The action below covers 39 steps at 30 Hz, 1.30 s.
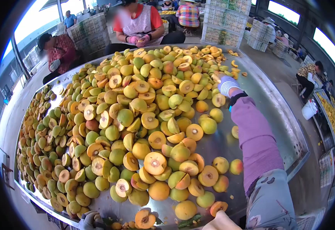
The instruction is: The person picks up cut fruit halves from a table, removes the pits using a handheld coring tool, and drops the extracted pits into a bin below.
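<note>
A big heap of yellow-green peaches (125,117), many halved with pits or hollows showing, covers a metal table (259,96). My right hand (225,84), in a striped purple-and-white glove, stretches across to the heap's far right edge. Its fingertips are among the fruit there; whether they grip a piece is unclear. At the bottom edge, my left hand (90,221), in a grey glove, is partly cut off, near loose peaches and a peach half (144,219). A bare-skin shape (222,222) at the bottom touches or overlaps another peach half (218,207); I cannot make out what it is.
A raised metal rim (298,153) borders the table. Thin peach slices (234,64) lie at its far right corner. Across it sits a person in pink gloves (139,40), another person (58,53) to the left. Stacked crates (225,23) stand behind; a white bucket (309,109) is at right.
</note>
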Available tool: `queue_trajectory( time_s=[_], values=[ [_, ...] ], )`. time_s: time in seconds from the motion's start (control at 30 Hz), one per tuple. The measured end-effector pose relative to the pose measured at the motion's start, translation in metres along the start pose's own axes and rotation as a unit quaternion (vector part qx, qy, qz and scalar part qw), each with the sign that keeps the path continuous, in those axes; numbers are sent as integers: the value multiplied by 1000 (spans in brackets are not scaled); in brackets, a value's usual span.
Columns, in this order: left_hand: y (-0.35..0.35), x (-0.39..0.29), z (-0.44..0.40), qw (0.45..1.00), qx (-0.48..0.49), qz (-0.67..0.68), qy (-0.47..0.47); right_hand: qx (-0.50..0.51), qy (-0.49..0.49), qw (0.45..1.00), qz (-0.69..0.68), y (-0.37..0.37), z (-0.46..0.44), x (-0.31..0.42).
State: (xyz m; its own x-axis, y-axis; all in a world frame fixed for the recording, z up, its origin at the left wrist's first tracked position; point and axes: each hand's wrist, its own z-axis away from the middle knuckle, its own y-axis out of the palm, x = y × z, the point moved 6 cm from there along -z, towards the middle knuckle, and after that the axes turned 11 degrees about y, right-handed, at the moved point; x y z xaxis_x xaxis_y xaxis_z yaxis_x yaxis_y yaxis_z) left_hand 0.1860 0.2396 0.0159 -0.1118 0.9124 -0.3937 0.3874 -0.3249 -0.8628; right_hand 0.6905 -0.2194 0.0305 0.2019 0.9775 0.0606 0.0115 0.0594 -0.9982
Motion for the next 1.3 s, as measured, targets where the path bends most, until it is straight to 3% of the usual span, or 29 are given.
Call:
queue_trajectory(
  time_s=[0.1,0.2,0.37,0.43,0.5,0.6,0.63,0.83,0.9,0.93,0.97,1.03,1.1,1.3],
  values=[
    [1,-1,-5,1000,24,15,-2,-47,28,997,-60,25,-42,7],
    [1,-6,-9,1000,27,15,5,-44,84,995,41,31,-62,20],
    [5,-10,-12,1000,-6,2,12,-4,18,997,82,36,-77,33],
    [6,-8,-10,1000,5,11,11,16,-61,987,149,30,-57,42],
    [4,-7,-8,1000,-3,14,9,26,-65,984,161,28,-45,40],
    [1,-6,-5,999,-22,29,12,53,-79,993,67,22,-14,39],
    [0,-8,-5,999,-29,21,19,50,-140,984,98,29,-11,44],
    [0,3,4,999,-33,21,3,68,-210,975,12,46,38,64],
    [7,9,6,991,-116,13,60,131,-283,950,3,53,80,92],
    [6,14,10,996,-88,30,15,133,-284,950,-5,54,97,99],
    [5,10,9,993,-98,18,61,134,-286,949,-13,56,114,105],
    [6,17,12,996,-80,14,24,159,-284,945,-4,57,142,112],
    [5,17,10,999,-39,-20,16,131,-360,922,-62,64,166,126],
    [5,21,11,1000,-14,7,27,187,-363,913,12,21,275,134]
  ],
)
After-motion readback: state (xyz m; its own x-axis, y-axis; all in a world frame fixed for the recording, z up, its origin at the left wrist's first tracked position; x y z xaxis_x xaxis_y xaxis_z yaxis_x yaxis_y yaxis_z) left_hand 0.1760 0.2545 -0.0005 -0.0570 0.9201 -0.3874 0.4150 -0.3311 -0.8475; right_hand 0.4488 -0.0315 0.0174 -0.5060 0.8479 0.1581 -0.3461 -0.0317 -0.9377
